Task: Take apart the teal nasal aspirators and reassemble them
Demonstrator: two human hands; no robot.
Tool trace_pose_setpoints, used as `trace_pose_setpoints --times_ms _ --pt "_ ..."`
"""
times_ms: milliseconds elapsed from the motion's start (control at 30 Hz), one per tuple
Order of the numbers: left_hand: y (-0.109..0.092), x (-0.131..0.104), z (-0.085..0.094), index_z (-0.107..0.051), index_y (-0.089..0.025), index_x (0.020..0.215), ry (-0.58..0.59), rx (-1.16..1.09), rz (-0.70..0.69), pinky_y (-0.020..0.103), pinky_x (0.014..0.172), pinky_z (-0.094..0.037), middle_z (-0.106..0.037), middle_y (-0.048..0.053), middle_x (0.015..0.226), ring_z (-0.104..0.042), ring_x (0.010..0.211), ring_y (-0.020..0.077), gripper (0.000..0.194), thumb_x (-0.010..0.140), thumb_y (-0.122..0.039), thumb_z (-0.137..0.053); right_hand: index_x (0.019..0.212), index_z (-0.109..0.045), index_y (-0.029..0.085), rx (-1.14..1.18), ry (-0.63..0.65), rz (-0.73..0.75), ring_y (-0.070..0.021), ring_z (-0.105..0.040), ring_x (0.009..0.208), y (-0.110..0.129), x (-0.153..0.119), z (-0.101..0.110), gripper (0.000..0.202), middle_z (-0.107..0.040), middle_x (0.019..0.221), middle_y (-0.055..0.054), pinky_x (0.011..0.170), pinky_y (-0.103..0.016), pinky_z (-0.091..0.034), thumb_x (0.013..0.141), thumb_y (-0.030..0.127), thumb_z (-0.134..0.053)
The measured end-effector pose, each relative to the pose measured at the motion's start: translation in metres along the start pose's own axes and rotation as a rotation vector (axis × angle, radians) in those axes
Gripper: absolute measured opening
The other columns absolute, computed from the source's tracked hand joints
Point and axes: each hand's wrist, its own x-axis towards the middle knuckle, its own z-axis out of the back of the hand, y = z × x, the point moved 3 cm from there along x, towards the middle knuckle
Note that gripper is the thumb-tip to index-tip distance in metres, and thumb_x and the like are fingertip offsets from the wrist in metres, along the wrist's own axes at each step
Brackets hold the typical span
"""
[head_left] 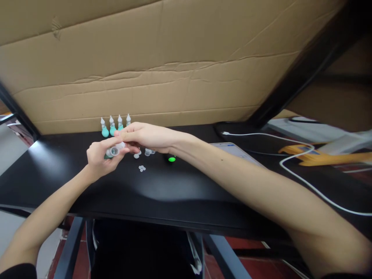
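My left hand (100,157) is closed round a clear plastic part (114,151) with a bit of teal below it. Meeting it from the right, my right hand (139,135) has its fingertips pressed together at the same part; what they pinch is hidden. Behind the hands several teal bulbs with clear pointed tips (105,131) stand in a row on the black table (174,190). Small clear discs (142,168) lie in front of the hands. More clear pieces (148,152) rest just beyond them, partly covered by my right hand.
A bright green object (171,159) lies near my right wrist. Behind my right forearm is a white tablet-like sheet (232,149). A white cable (302,178) curves across the right side, near a yellow object (308,154). Cardboard (159,77) rises behind the table.
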Motion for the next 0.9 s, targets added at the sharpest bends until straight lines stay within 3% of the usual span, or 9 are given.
trace_pose_setpoints --times_ms 167,267,333,400,467,533,667,900 --pt "0.009 -0.001 -0.002 -0.07 -0.024 0.115 -0.021 -0.006 -0.037 0.025 0.075 -0.061 -0.076 0.003 0.098 -0.074 0.085 0.0147 0.025 0.107 -0.048 -0.075 0.064 -0.051 0.019 0.122 -0.017 -0.135 -0.0075 -0.031 0.049 -0.009 0.005 -0.003 0.045 -0.037 0.049 0.006 0.052 -0.022 -0.037 0.109 0.026 -0.056" --pt "0.015 -0.001 -0.003 -0.072 -0.024 0.112 -0.018 -0.006 0.01 0.027 0.077 -0.063 -0.075 0.004 0.101 -0.074 0.089 0.0163 0.03 0.107 -0.053 -0.073 0.066 -0.05 0.02 -0.127 -0.153 -0.134 -0.0085 -0.035 0.05 -0.013 0.007 0.0 0.047 -0.042 0.052 0.004 0.056 -0.024 -0.039 0.111 0.03 -0.051" --pt "0.02 -0.003 -0.005 -0.071 -0.024 0.109 -0.011 -0.083 0.141 0.025 0.072 -0.061 -0.076 0.003 0.103 -0.074 0.082 0.0132 0.03 0.108 -0.054 -0.072 0.079 -0.06 0.018 -0.426 -0.388 0.028 -0.0099 -0.045 0.057 -0.008 0.005 0.007 0.034 -0.056 0.063 0.002 0.062 -0.025 -0.041 0.11 0.033 -0.057" --pt "0.027 -0.007 -0.008 -0.069 -0.024 0.108 0.004 -0.234 0.349 0.02 0.064 -0.058 -0.076 0.0 0.097 -0.072 0.068 0.0091 0.03 0.108 -0.053 -0.073 0.101 -0.067 0.017 -0.708 -0.562 0.321 -0.0123 -0.055 0.069 0.0 0.0 0.01 0.016 -0.067 0.081 -0.002 0.071 -0.027 -0.047 0.106 0.03 -0.062" --pt "0.033 -0.011 -0.012 -0.066 -0.024 0.107 0.023 -0.404 0.534 0.018 0.055 -0.054 -0.072 -0.005 0.08 -0.069 0.055 0.0078 0.034 0.106 -0.057 -0.075 0.118 -0.07 0.017 -0.923 -0.515 0.587 -0.0152 -0.061 0.082 0.004 -0.004 0.008 0.019 -0.071 0.098 -0.006 0.08 -0.03 -0.051 0.109 0.026 -0.056" --pt "0.036 -0.012 -0.016 -0.065 -0.024 0.102 0.036 -0.525 0.638 0.017 0.05 -0.052 -0.066 -0.008 0.066 -0.066 0.049 0.0083 0.043 0.1 -0.064 -0.079 0.127 -0.072 0.019 -1.068 -0.374 0.709 -0.0166 -0.062 0.089 0.002 -0.007 0.006 0.03 -0.071 0.109 -0.009 0.082 -0.031 -0.052 0.114 0.024 -0.045" --pt "0.037 -0.008 -0.02 -0.065 -0.022 0.089 -0.004 -0.643 0.72 0.016 0.045 -0.048 -0.066 -0.007 0.067 -0.059 0.045 0.0053 0.053 0.088 -0.07 -0.089 0.138 -0.073 0.021 -1.154 -0.334 0.713 -0.0167 -0.062 0.09 -0.002 -0.007 0.012 0.037 -0.07 0.111 -0.01 0.081 -0.03 -0.054 0.116 0.024 -0.043" --pt "0.037 -0.006 -0.024 -0.059 -0.022 0.081 0.045 -0.808 0.767 0.017 0.044 -0.046 -0.059 -0.008 0.055 -0.055 0.042 0.0061 0.06 0.083 -0.073 -0.09 0.133 -0.079 0.028 -1.138 -0.507 0.697 -0.0154 -0.065 0.09 -0.014 -0.004 0.01 0.037 -0.073 0.111 -0.007 0.082 -0.028 -0.056 0.116 0.027 -0.047"
